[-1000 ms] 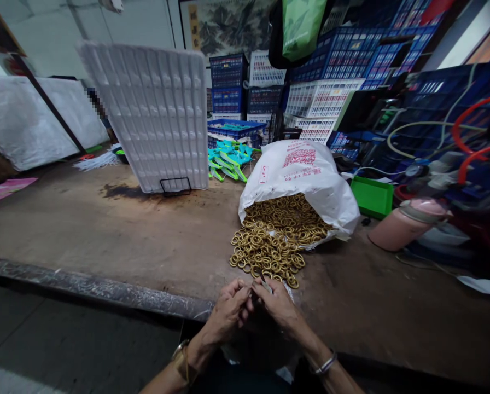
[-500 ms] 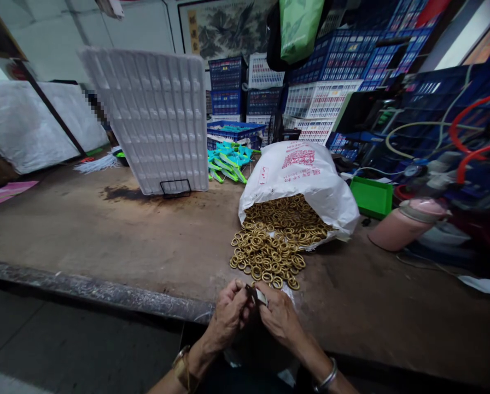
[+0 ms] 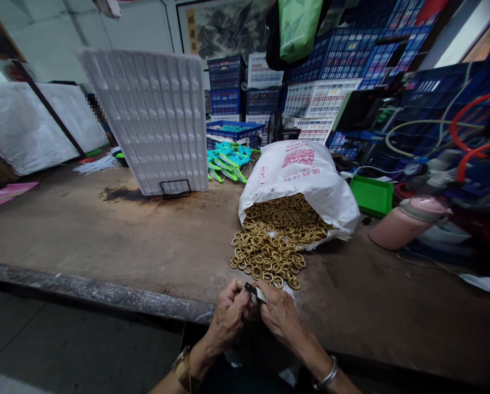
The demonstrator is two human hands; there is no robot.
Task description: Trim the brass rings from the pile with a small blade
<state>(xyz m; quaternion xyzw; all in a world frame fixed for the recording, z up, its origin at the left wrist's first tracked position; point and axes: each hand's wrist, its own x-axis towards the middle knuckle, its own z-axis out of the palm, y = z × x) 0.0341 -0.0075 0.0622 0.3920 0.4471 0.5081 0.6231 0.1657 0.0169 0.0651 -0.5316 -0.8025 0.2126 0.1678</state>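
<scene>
My right hand (image 3: 278,307) is closed on a small flat blade (image 3: 256,294), which has a dark tip and a pale middle. The blade points left, its tip against the fingers of my left hand (image 3: 232,305). Those fingers are pinched together, and what they hold is hidden. Both hands are at the table's front edge, just in front of a heap of brass-coloured rings (image 3: 269,257). The rings spill from the open mouth of a white woven sack (image 3: 298,167) with red print, which lies on its side.
A ribbed whitish plastic tray (image 3: 158,120) stands upright in a black wire holder (image 3: 175,189) on the brown table (image 3: 105,241). Turquoise and green plastic pieces (image 3: 228,161) lie behind. To the right are a green tray (image 3: 371,196) and a pink bottle (image 3: 409,223). Stacked crates (image 3: 322,98) fill the back.
The blade in my right hand has turned so that its flat side shows more, its tip now by my left fingers. My left hand has hardly moved. The rings and sack look unchanged.
</scene>
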